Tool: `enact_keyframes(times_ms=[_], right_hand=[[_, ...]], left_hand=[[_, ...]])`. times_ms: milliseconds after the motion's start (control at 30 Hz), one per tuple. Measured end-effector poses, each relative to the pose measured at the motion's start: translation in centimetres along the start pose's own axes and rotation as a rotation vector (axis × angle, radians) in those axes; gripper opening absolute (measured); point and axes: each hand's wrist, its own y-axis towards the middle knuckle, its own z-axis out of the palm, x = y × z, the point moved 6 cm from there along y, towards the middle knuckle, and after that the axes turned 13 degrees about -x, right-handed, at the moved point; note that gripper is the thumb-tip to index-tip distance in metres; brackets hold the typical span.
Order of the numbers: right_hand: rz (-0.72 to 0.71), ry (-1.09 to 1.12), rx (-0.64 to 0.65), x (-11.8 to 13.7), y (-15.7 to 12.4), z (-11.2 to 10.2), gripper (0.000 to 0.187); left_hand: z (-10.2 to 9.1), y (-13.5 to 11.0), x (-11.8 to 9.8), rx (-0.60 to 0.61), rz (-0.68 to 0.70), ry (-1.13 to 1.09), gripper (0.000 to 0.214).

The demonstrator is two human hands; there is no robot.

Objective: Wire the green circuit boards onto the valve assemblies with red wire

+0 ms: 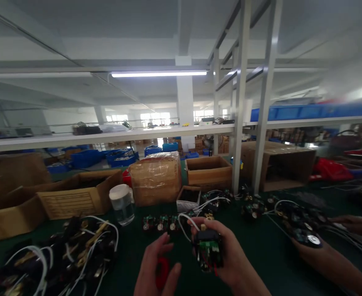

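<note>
My right hand point(230, 257) grips a small black assembly point(210, 250) with a green circuit board, a brass-coloured fitting on top, red wire ends and a white cable. Just left of it, my left hand point(156, 263) has its fingers apart and does not touch the assembly. A red round thing point(162, 272) shows between its thumb and fingers; whether it touches the hand I cannot tell. Beyond my hands, several similar small assemblies point(160, 224) stand in a row on the green tabletop point(128, 255).
A heap of black parts with white cables point(85, 250) lies at left, near a clear lidded jug point(122, 205). Cardboard boxes point(156, 179) line the back, beside metal shelf posts point(239, 102). At right, another person's hands point(316, 255) hold a similar part with a shiny disc.
</note>
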Motion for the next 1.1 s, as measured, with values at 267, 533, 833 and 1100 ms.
enact_keyframes(times_ms=[267,533,833,1100], right_hand=[[0.029,-0.099,-0.318,0.8,3.3,-7.8,0.025],[0.06,-0.126,-0.378,-3.6,5.2,-12.2,0.031],[-0.146,-0.401,-0.505,-4.2,5.2,-13.7,0.043],[-0.183,-0.776,-0.385,-3.3,6.0,-14.0,0.034]], left_hand=[[9.1,-3.0,1.1,0.375,-0.237,-0.151,0.079],[11.7,-5.1,2.7,0.487,-0.244,0.042,0.08],[10.8,-5.9,2.3,0.43,-0.104,0.163,0.065],[9.5,-6.7,3.8,0.39,-0.207,0.231,0.058]])
